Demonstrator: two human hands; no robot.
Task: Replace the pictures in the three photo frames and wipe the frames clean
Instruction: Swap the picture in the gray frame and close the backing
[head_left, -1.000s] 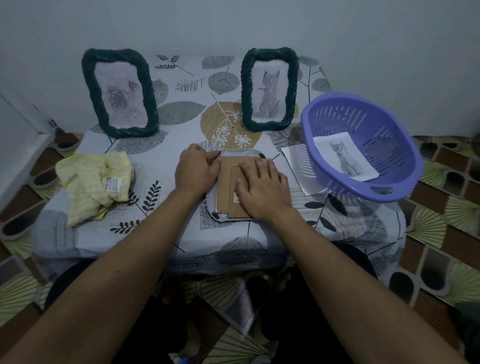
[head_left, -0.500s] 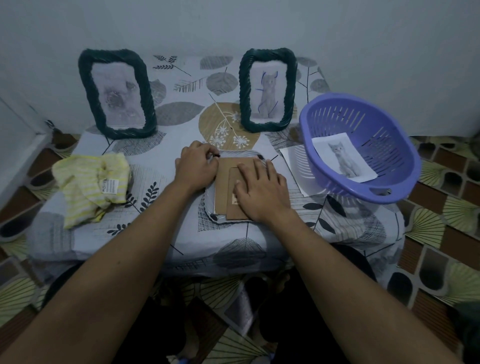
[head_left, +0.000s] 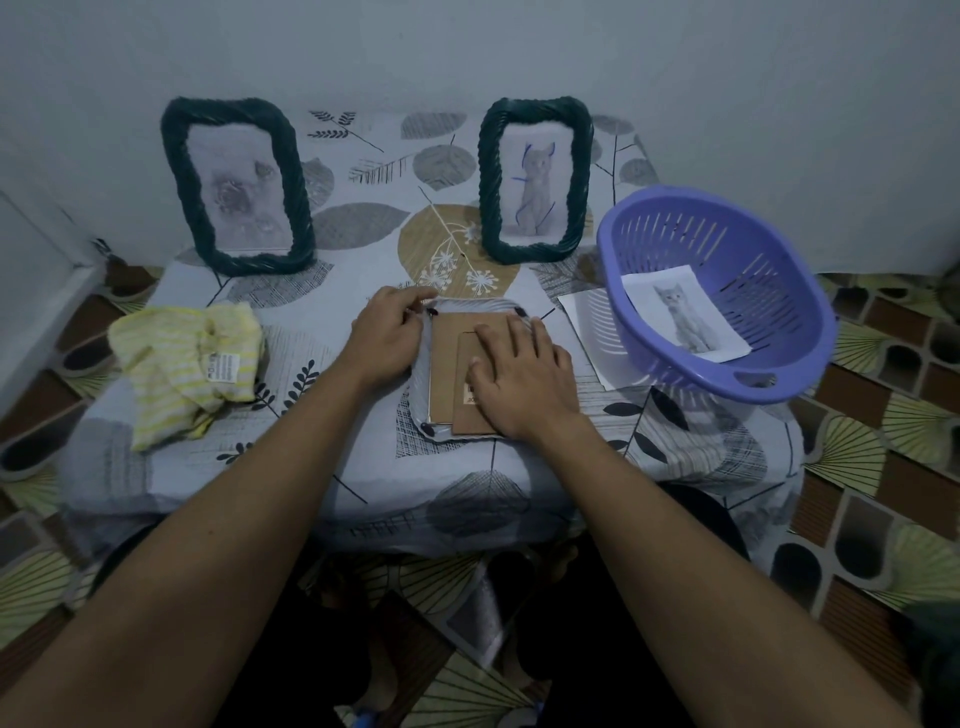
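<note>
Tablecloth (head_left: 363, 467) bears 2 frames (head_left: 174, 171) (head_left: 488, 171), cloth (head_left: 182, 364), basket (head_left: 753, 270) (print (head_left: 683, 317) inside); right hand (head_left: 524, 379) flat on face-down frame (head_left: 447, 374), left hand (head_left: 384, 338) gripping its corner.

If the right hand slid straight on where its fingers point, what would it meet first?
Probably the standing cat-picture frame: the right hand lies flat on the face-down frame, fingers aimed roughly at its base. Depth is unclear.

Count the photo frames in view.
3. Left frame stands at the back left; centre frame stands at the back centre; face-down frame lies in front, under the right hand. No others visible.
</note>
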